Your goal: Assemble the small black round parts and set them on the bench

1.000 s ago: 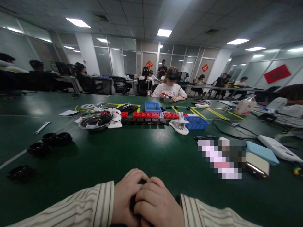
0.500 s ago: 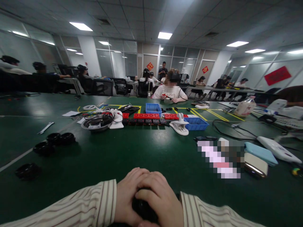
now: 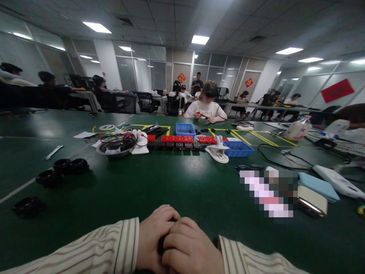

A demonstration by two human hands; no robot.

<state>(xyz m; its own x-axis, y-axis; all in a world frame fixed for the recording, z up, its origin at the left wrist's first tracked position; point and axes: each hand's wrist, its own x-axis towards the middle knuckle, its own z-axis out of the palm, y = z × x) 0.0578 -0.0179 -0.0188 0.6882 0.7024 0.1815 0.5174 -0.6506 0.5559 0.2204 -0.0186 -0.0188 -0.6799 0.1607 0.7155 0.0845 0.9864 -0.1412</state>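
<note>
At the near edge of the table, my left hand (image 3: 154,238) and my right hand (image 3: 192,247) are closed together around a black part (image 3: 161,244). Only a dark sliver of it shows between them, so its shape is mostly hidden. The fingers of my right hand are curled over its top, touching my left hand. Off to the left lie several black, round, hollow-looking parts; one (image 3: 28,206) sits apart from a cluster (image 3: 49,177) of the others.
Across the green table (image 3: 137,190) stand a metal bowl (image 3: 114,149) of cables, red and black socket strips (image 3: 176,139), white clip stands (image 3: 218,152) and blue bins (image 3: 238,149). A power bank (image 3: 312,201) and a cable (image 3: 281,164) lie right. A person (image 3: 207,106) sits opposite.
My right hand's fingers have curled further down over the black part, covering most of what showed before. The view has shifted slightly; the things on the table lie unchanged.
</note>
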